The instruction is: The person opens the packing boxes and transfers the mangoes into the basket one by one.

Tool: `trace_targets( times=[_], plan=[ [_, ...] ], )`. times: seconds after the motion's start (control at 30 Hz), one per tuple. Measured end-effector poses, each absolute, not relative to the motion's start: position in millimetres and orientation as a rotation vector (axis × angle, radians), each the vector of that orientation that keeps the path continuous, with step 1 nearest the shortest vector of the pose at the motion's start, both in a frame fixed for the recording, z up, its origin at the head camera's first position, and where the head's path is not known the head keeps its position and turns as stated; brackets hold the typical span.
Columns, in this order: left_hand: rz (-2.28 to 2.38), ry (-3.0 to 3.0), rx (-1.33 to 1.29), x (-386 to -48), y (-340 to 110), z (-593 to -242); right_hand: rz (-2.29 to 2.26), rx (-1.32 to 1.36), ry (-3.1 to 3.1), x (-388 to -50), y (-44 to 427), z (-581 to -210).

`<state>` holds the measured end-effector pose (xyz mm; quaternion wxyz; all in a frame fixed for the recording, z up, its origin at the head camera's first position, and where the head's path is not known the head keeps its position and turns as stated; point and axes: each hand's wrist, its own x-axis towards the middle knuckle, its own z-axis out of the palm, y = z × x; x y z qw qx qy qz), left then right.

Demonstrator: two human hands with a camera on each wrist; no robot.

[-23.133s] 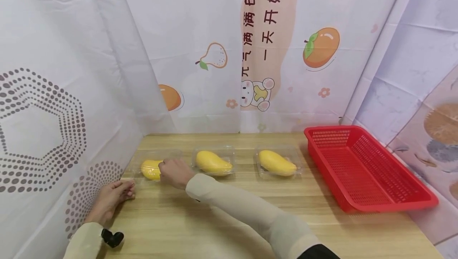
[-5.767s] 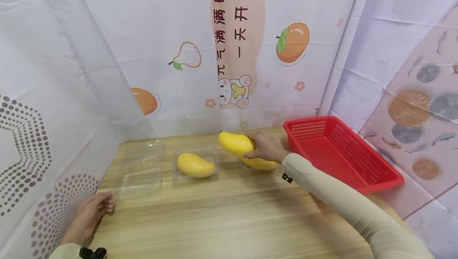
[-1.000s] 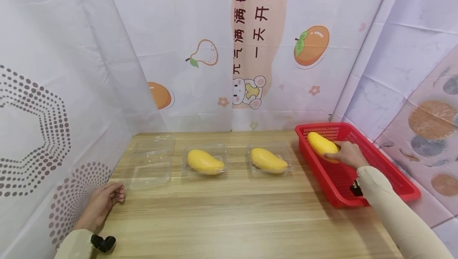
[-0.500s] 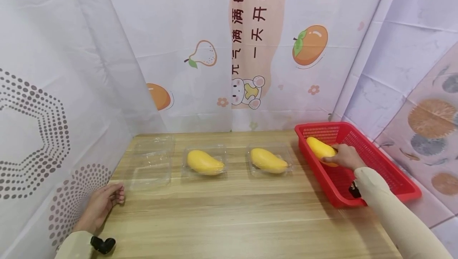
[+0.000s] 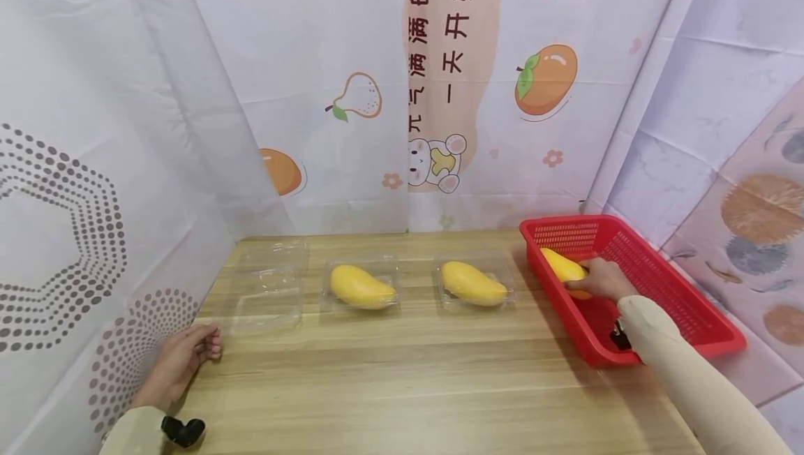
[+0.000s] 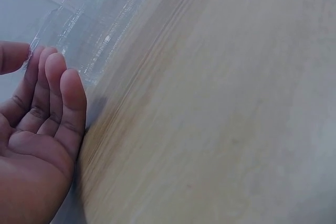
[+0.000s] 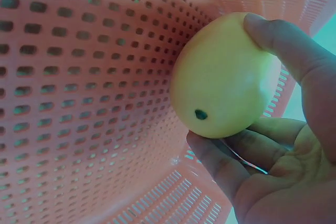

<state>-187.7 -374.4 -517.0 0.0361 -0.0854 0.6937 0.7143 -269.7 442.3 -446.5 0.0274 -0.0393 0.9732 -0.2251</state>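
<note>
Inside the red basket (image 5: pixel 697 287), at its left side, my right hand (image 5: pixel 606 280) grips a yellow mango (image 5: pixel 561 266). In the right wrist view the thumb of the hand (image 7: pixel 294 114) lies on one side of the mango (image 7: pixel 226 77) and the fingers on the other, close to the perforated basket surface (image 7: pixel 79 87). My left hand (image 5: pixel 182 357) rests at the table's left edge, fingers loosely bent. The left wrist view shows this hand (image 6: pixel 42 124) beside a clear plastic container (image 6: pixel 84 30), its thumb and a fingertip near the container's edge; whether they touch it I cannot tell.
An opened clear container (image 5: pixel 266 298) lies at the left of the wooden table (image 5: pixel 402 385). Two clear containers farther right each hold a yellow mango, one in the middle (image 5: pixel 361 287) and one nearer the basket (image 5: pixel 472 283). Printed curtains (image 5: pixel 339 162) stand behind and at both sides.
My right hand has lowered the mango deeper into the basket, along its left side. The left hand and the containers have stayed where they were.
</note>
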Motion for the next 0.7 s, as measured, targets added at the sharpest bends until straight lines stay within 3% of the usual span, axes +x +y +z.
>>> trace_targets(
  times=[0.7],
  plan=[
    [2.19,2.16,-0.294,-187.7,-372.6,-516.6,-0.664,-0.125,3.009,-271.7,435.4,-444.8]
  ],
)
